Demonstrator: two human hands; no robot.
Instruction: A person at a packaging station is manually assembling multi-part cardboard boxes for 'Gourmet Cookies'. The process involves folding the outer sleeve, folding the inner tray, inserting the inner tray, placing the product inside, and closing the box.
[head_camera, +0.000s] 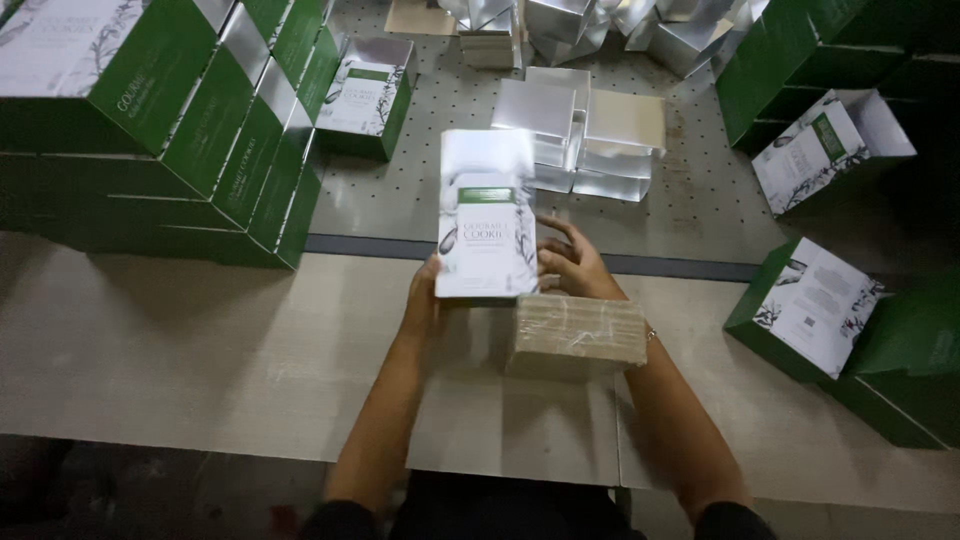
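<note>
A white and green carton (486, 218) with a silver open flap at its far end stands in the middle of the table, held between both hands. My left hand (424, 298) grips its near left corner. My right hand (572, 262) holds its right side, fingers curled against the panel. Just in front of my right wrist lies a wrapped tan block (577, 336) on the beige table (200, 350).
Stacked green cartons (170, 120) fill the left. Another open carton (366, 96) stands behind. Silver inner boxes (580, 130) sit on the perforated grey surface (400, 190), with more silver boxes (600, 25) at the back. Green and white cartons (815, 305) crowd the right.
</note>
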